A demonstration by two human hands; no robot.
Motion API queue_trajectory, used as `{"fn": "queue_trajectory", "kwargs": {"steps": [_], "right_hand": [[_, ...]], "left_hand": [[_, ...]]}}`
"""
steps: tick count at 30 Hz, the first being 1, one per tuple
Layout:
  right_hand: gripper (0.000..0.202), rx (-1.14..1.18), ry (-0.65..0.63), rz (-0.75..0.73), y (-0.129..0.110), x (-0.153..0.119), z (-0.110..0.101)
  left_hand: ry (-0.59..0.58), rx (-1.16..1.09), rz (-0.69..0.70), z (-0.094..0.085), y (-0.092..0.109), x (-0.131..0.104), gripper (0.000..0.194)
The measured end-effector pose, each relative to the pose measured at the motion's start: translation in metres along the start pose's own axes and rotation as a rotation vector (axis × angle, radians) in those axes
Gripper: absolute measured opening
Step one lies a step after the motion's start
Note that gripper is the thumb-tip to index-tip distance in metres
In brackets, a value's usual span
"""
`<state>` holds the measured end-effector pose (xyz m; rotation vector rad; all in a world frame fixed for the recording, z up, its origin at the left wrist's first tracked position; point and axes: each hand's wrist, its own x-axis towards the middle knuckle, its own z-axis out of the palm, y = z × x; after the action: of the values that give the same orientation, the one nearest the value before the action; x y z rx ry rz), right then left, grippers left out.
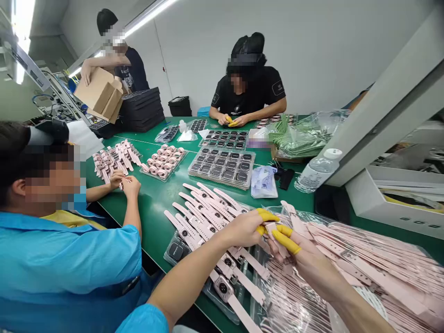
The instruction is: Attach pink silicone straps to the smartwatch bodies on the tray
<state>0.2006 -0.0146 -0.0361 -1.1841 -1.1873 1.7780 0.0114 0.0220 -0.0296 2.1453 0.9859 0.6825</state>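
Note:
My left hand (248,227) and my right hand (301,246) meet over the right part of the table, yellow finger cots on their fingertips. Between them they grip a pink watch strap (279,240); my fingers partly cover it, and I cannot tell whether a watch body is attached. Just left of my hands, several smartwatches with pink straps (224,287) lie in slanting rows over a clear plastic tray (166,252), sensor backs facing up. Beneath and right of my right hand spreads a large pile of pink straps (374,252) in clear plastic bags.
A co-worker in blue (69,273) handles something small at left. Another person (248,92) works across the green table (156,199); a third holds a cardboard box (99,95). Nearby are stacked watch trays (222,169), a plastic bottle (319,171), bagged green straps (301,138) and a white box (391,199).

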Motion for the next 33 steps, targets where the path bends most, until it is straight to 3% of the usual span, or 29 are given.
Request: {"fn": "queue_trajectory", "kwargs": {"steps": [4, 10, 18, 25, 33], "right_hand": [[0.049, 0.017, -0.050, 0.032, -0.003, -0.002, -0.005], [0.048, 0.141, 0.062, -0.033, -0.014, -0.002, 0.007], [0.048, 0.312, 0.015, -0.020, -0.021, -0.001, 0.016], [0.051, 0.440, 0.032, 0.015, -0.019, 0.002, 0.010], [0.054, 0.426, 0.010, 0.112, -0.011, 0.006, 0.003]], "left_hand": [[-0.032, -0.002, 0.012, -0.001, 0.002, 0.000, 0.056], [0.043, -0.007, -0.027, 0.002, 0.002, 0.000, 0.048], [0.152, -0.016, -0.004, 0.011, -0.001, 0.001, 0.046], [0.076, -0.034, 0.028, 0.000, 0.006, -0.001, 0.045], [-0.004, 0.306, 0.036, -0.001, 0.008, 0.001, 0.036]]}}
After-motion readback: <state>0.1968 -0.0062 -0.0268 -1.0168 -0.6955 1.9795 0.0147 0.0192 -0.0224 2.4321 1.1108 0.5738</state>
